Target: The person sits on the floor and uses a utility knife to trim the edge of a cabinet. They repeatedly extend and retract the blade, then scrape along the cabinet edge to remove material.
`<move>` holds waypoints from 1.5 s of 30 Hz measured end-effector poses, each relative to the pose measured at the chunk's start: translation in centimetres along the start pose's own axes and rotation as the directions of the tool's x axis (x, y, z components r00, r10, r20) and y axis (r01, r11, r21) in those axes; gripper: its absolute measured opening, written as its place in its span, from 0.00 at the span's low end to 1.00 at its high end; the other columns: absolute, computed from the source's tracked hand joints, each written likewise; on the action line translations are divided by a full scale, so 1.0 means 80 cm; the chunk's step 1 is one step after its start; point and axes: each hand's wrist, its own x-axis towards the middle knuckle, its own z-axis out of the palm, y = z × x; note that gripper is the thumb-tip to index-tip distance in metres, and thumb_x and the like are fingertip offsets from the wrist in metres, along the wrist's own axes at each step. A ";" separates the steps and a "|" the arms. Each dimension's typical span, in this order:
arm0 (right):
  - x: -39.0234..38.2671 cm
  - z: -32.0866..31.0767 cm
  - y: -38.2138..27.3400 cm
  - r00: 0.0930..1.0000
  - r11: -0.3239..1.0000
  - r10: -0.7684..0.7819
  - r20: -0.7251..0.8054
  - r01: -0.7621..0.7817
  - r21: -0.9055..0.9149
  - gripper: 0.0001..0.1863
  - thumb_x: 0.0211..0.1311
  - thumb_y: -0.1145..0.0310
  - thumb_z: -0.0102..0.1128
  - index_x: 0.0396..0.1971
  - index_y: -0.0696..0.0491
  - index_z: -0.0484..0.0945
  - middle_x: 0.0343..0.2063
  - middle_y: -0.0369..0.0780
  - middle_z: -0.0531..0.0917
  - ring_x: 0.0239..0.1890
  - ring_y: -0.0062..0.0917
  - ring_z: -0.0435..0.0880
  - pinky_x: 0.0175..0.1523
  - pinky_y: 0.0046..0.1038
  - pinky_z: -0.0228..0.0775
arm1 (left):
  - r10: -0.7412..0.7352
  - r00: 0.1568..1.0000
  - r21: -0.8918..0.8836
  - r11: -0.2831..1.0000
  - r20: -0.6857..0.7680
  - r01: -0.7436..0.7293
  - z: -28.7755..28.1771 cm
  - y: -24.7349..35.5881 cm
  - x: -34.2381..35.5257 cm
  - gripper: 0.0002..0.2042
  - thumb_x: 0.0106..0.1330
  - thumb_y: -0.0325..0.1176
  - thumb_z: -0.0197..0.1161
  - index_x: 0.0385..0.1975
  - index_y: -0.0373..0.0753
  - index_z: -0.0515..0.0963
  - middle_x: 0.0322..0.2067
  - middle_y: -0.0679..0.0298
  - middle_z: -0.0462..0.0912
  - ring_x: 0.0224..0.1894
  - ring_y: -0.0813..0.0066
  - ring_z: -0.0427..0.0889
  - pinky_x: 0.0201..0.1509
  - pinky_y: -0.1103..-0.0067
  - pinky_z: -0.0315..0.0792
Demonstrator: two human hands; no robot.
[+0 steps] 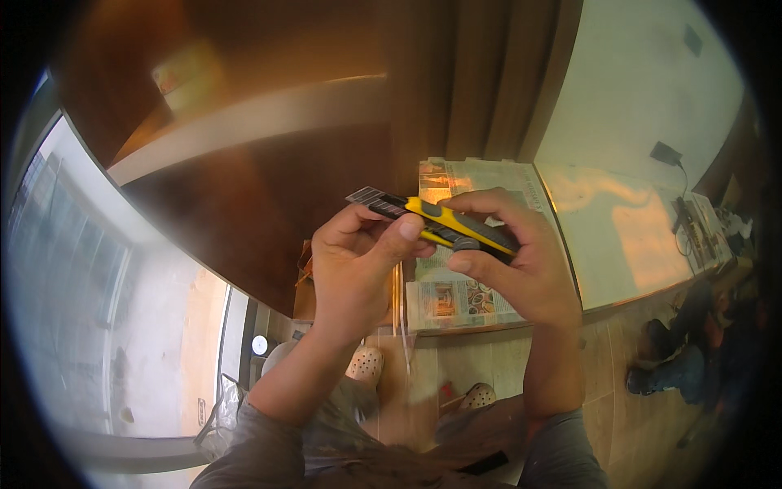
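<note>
A yellow and black snap-off utility knife [444,216] is held up between my hands in the middle of the view. Its segmented blade [368,198] sticks out toward the upper left. My right hand [538,265] grips the rear of the knife, thumb beneath and fingers along the top. With thumb and fingers closed, my left hand [354,261] pinches the front part, close to where the blade meets the body. A dark part and a second yellow strip show under the body; whether they have come apart from it I cannot tell.
Newspaper [464,314] covers a low surface beneath my hands. Right of it lies a pale board [635,232], with a dark device [666,153] and cable farther back. Brown wooden panels [269,196] stand at the left, beside a glass pane [73,269]. A person's shoes [643,379] show at right.
</note>
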 end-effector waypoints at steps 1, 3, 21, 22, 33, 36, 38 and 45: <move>0.001 -0.004 0.001 0.998 0.997 -0.066 -0.020 0.065 -0.041 0.24 0.64 0.65 0.76 0.58 0.57 0.83 0.32 0.37 0.83 0.33 0.22 0.79 0.42 0.29 0.74 | 0.005 1.000 0.006 1.000 0.008 -0.005 0.002 -0.002 0.002 0.07 0.71 0.25 0.71 0.43 0.31 0.81 0.39 0.58 0.87 0.40 0.73 0.89 0.48 0.76 0.86; 0.002 -0.012 -0.001 0.988 0.980 -0.148 -0.034 0.142 -0.141 0.28 0.61 0.67 0.77 0.61 0.55 0.83 0.32 0.38 0.84 0.32 0.23 0.78 0.42 0.29 0.74 | 0.020 1.000 0.020 1.000 0.023 -0.020 0.005 -0.006 0.005 0.09 0.70 0.24 0.72 0.45 0.31 0.81 0.39 0.58 0.87 0.42 0.74 0.88 0.50 0.77 0.85; 0.010 -0.025 0.034 0.942 0.890 -0.297 -0.155 0.215 -0.402 0.30 0.60 0.70 0.77 0.64 0.49 0.83 0.32 0.37 0.82 0.34 0.23 0.78 0.40 0.25 0.71 | 0.303 0.902 0.735 0.526 0.309 -0.428 -0.029 -0.022 0.016 0.47 0.57 0.28 0.81 0.78 0.39 0.63 0.71 0.53 0.66 0.70 0.64 0.71 0.70 0.69 0.73; 0.011 -0.024 0.035 0.941 0.890 -0.299 -0.157 0.216 -0.401 0.30 0.60 0.70 0.77 0.64 0.49 0.83 0.32 0.37 0.82 0.34 0.23 0.78 0.40 0.25 0.72 | 0.295 0.900 0.763 0.483 0.321 -0.430 -0.030 -0.020 0.015 0.47 0.57 0.29 0.81 0.79 0.40 0.63 0.72 0.53 0.66 0.71 0.63 0.71 0.69 0.69 0.73; 0.012 -0.025 0.044 0.941 0.899 -0.299 -0.157 0.222 -0.378 0.29 0.59 0.69 0.78 0.63 0.49 0.84 0.34 0.38 0.83 0.36 0.22 0.80 0.40 0.25 0.72 | 0.218 0.906 0.827 0.372 0.363 -0.421 -0.024 -0.009 0.011 0.45 0.60 0.35 0.80 0.79 0.49 0.64 0.73 0.50 0.61 0.66 0.56 0.76 0.64 0.66 0.79; 0.013 -0.025 0.045 0.936 0.891 -0.312 -0.162 0.230 -0.391 0.29 0.59 0.69 0.78 0.63 0.49 0.84 0.34 0.38 0.83 0.36 0.22 0.80 0.40 0.25 0.72 | 0.250 0.888 0.816 0.358 0.386 -0.455 -0.026 -0.011 0.012 0.45 0.60 0.35 0.80 0.78 0.48 0.65 0.73 0.50 0.61 0.67 0.55 0.76 0.65 0.65 0.79; 0.013 -0.026 0.045 0.938 0.891 -0.309 -0.158 0.227 -0.394 0.29 0.59 0.69 0.78 0.63 0.49 0.84 0.34 0.38 0.83 0.36 0.22 0.80 0.40 0.25 0.72 | 0.228 0.902 0.815 0.389 0.367 -0.430 -0.023 -0.009 0.011 0.45 0.60 0.36 0.80 0.78 0.47 0.65 0.73 0.49 0.61 0.68 0.54 0.75 0.66 0.65 0.78; 0.013 -0.026 0.047 0.934 0.891 -0.317 -0.166 0.233 -0.390 0.29 0.59 0.68 0.78 0.63 0.48 0.85 0.34 0.37 0.83 0.36 0.22 0.80 0.40 0.25 0.72 | 0.281 0.859 0.813 0.297 0.427 -0.501 -0.027 -0.013 0.015 0.44 0.60 0.36 0.80 0.78 0.46 0.64 0.74 0.49 0.60 0.68 0.53 0.76 0.64 0.66 0.80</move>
